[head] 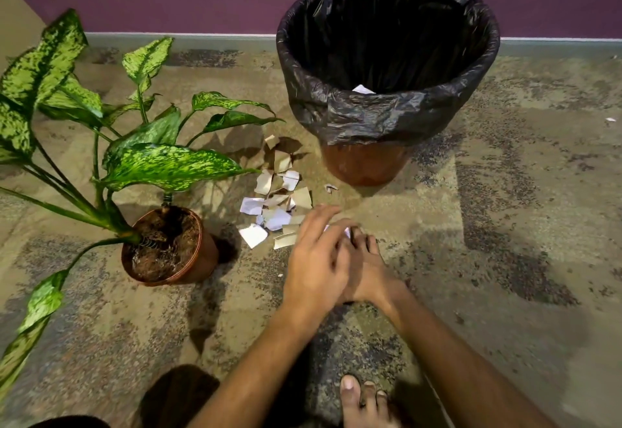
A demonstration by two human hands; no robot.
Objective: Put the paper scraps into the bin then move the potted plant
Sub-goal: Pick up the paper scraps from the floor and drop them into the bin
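Several torn white and tan paper scraps [276, 202] lie in a loose pile on the floor between the potted plant [158, 165] and the bin [370, 118]. The bin is a brown bucket lined with a black bag, and one white scrap [363, 89] shows inside it. The plant has speckled green leaves and stands in a brown pot [198, 259] left of the pile. My left hand [316, 259] is blurred, fingers spread over the pile's near right edge. My right hand [368, 269] lies partly under it, fingertips down on a small white scrap [346, 232].
A purple wall with a pale skirting runs behind the bin. One stray scrap [610, 119] lies far right, and a small piece [330, 187] sits near the bin's base. My bare foot [360, 397] is at the bottom edge. Long leaves reach toward the pile.
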